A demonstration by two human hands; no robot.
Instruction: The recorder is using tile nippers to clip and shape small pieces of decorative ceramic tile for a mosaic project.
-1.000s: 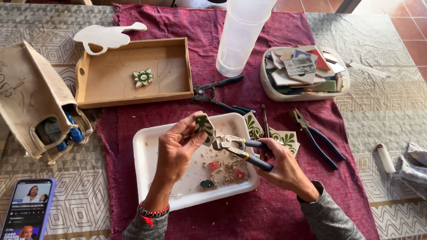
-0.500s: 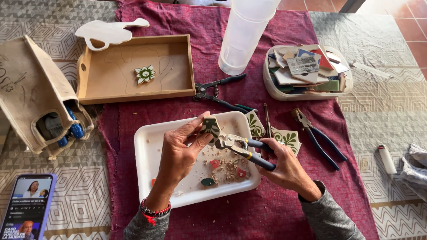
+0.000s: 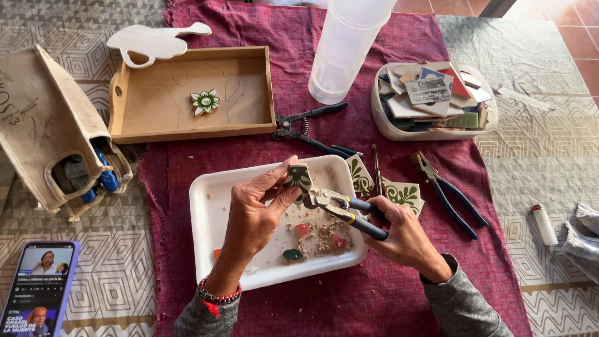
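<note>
The left hand (image 3: 256, 209) pinches a green patterned tile piece (image 3: 299, 176) over the white tray (image 3: 212, 212), while the right hand (image 3: 402, 234) squeezes nippers (image 3: 337, 206) on its edge. Chips already litter the tray; only one flower piece (image 3: 204, 101) lies in the wooden tray (image 3: 249, 128).

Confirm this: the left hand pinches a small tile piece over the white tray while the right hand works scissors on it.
Not scissors. In the head view the right hand works blue-handled nippers on the tile piece. The left hand does pinch it over the white tray.
</note>
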